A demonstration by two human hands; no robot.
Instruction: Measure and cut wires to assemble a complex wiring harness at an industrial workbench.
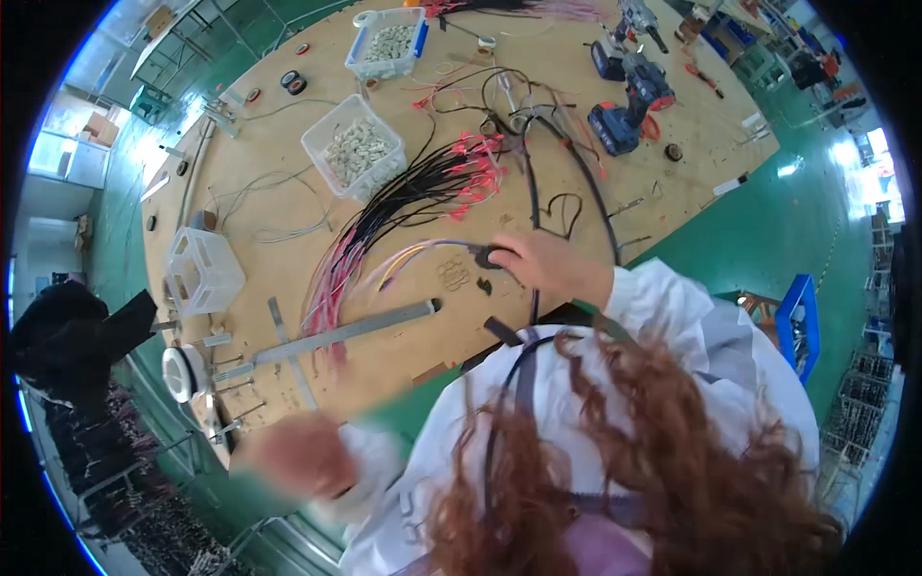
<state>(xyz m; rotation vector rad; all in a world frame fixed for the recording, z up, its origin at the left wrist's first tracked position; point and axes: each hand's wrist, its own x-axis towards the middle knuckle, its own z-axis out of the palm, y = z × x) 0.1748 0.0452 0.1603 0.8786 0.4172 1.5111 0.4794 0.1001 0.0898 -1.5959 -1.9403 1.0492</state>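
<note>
My right hand [562,267] is closed on the black end of a cable [486,256], just above the wooden table near its front edge. Thin coloured wires [411,251], some yellow and purple, fan out from that end toward the left. Beyond them lies a long bundle of black wires [408,184], with red-pink tips at one end and pinkish strands at the other. My left hand [303,457] is off the table's near left corner, smeared by motion, so its fingers cannot be made out. Nearest to it are long screws [240,411] at the table edge.
A flat metal bar [346,333] lies across the near left. Farther back stand two tubs of small pale parts, one nearer [322,152] and one farther [384,69]. A clear bin [204,273] sits at the left edge. Cordless drills [622,125] are at the far right.
</note>
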